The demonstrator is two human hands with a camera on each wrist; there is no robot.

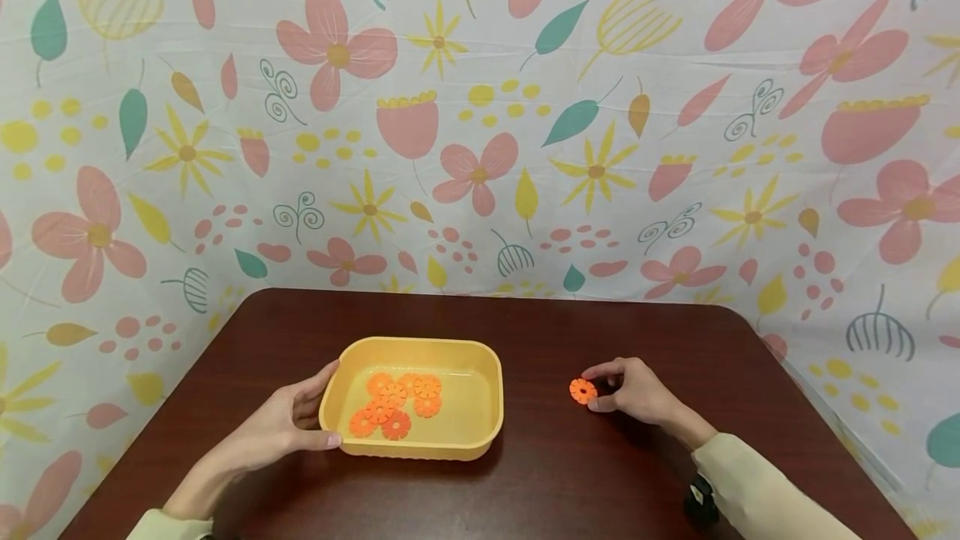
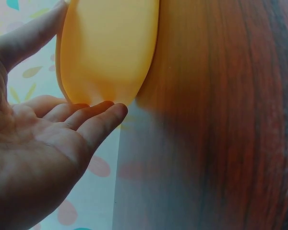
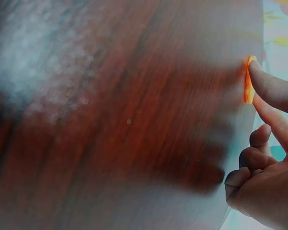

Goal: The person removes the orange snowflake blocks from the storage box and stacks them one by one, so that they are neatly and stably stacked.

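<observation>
A yellow plastic bin (image 1: pixel 480 444) stands on the table, left of the middle. Inside it, toward the left, lie several orange interlocking discs (image 1: pixel 396 425), some overlapping. My left hand (image 1: pixel 281 427) grips the bin's left end, thumb on the near corner and fingers along the side. The left wrist view shows the fingertips (image 2: pixel 119 111) against the bin's outer wall (image 2: pixel 110 57). To the right of the bin, my right hand (image 1: pixel 637 394) pinches one notched orange disc (image 1: pixel 582 391) between thumb and index finger; the right wrist view catches this disc (image 3: pixel 249 80) edge-on, other fingers curled.
A dark brown wooden table (image 1: pixel 540 490) carries everything. Behind it and at its sides hangs a white cloth (image 1: pixel 480 257) with a floral print. A black band (image 1: pixel 701 500) sits at the right wrist by the pale sleeve.
</observation>
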